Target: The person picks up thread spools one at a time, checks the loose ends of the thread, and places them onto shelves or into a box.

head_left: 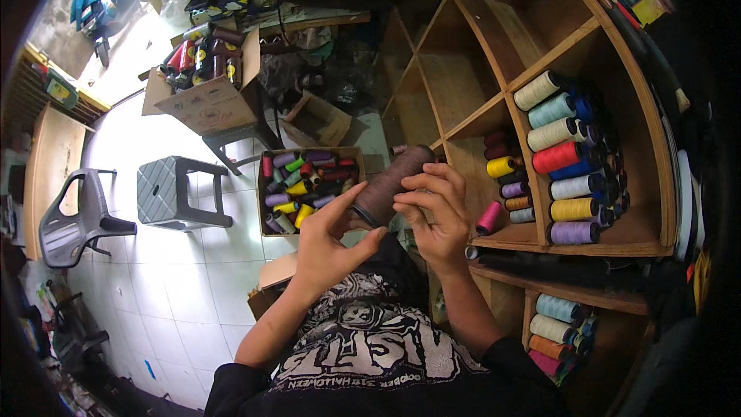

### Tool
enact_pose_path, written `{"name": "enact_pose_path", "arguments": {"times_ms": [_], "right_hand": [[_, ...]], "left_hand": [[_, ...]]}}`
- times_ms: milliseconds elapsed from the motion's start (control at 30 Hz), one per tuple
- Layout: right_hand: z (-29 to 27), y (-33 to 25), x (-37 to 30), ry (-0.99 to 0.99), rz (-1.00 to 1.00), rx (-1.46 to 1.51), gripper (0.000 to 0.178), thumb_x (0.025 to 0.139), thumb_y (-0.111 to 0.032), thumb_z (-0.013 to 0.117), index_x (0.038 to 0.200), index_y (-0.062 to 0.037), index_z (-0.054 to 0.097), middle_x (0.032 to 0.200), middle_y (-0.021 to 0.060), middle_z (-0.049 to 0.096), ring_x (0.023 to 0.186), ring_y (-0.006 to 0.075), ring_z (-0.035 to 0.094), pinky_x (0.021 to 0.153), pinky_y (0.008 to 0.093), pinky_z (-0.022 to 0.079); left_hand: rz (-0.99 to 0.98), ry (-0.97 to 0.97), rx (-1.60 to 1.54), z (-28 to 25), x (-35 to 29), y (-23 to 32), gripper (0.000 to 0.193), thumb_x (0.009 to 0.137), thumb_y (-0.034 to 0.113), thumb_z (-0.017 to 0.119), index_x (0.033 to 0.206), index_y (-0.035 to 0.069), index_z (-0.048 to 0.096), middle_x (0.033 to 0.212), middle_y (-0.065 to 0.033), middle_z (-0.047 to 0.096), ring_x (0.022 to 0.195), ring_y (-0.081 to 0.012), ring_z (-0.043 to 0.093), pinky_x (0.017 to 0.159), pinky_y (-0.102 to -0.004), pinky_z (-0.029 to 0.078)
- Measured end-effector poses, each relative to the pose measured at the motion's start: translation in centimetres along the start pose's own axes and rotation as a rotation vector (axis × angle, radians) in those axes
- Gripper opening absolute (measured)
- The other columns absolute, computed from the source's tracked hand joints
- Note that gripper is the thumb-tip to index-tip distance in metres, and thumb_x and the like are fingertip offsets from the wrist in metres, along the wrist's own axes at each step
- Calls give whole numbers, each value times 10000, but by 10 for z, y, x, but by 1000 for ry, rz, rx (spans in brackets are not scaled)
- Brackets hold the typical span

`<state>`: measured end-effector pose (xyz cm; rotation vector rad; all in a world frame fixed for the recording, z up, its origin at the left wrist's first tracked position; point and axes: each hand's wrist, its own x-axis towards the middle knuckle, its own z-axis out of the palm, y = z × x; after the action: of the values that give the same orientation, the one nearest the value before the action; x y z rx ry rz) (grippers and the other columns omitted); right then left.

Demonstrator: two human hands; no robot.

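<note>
A large brown thread spool [392, 184] is held tilted in front of my body, its dark base end toward my left. My left hand [330, 243] cups that lower end, thumb and fingers around the base. The fingertips and thumb of my right hand [437, 215] pinch the spool's upper right side. Beyond the hands, a cardboard box [261, 216] on the floor holds many thread spools of several colours. To the right, a wooden cubby shelf [610, 249] carries stacked spools, among them a red spool [556, 157] and a pink spool [488, 218] lying near the edge.
A grey stool [179, 185] and a grey plastic chair [85, 212] stand on the white tiles at left. Another cardboard box [204, 108] of spools rests on a stool farther back. A small open box [318, 120] lies behind. Lower right, a shelf compartment holds more spools [554, 330].
</note>
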<state>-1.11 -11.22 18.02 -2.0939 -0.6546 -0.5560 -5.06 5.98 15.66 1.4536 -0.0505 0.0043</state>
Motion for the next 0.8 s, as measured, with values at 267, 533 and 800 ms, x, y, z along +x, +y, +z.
{"name": "enact_pose_path", "arguments": {"times_ms": [267, 533, 800], "right_hand": [[-30, 51, -17, -17, 217, -122, 151, 808, -60, 679, 940, 3, 639, 1083, 125, 601, 1097, 311, 552, 901, 370, 455], [-32, -8, 8, -197, 111, -54, 421, 705, -144, 778, 1109, -122, 660, 1268, 115, 529, 1157, 321, 498, 977, 414, 408], [-8, -7, 2, -178, 0, 100, 252, 677, -121, 790, 922, -152, 741, 1042, 12, 648, 1074, 263, 520, 914, 377, 428]], "left_hand": [[299, 133, 445, -4, -1, 8, 636, 683, 40, 765, 1268, -27, 525, 1093, -170, 636, 958, -220, 658, 835, -316, 530], [349, 143, 593, 2, -1, 11, 643, 653, 38, 770, 1255, 5, 546, 1120, -190, 630, 991, -279, 653, 850, -320, 522], [377, 114, 607, 7, -5, 14, 642, 657, 34, 753, 1260, -4, 534, 1157, -188, 613, 1019, -299, 640, 849, -337, 525]]}}
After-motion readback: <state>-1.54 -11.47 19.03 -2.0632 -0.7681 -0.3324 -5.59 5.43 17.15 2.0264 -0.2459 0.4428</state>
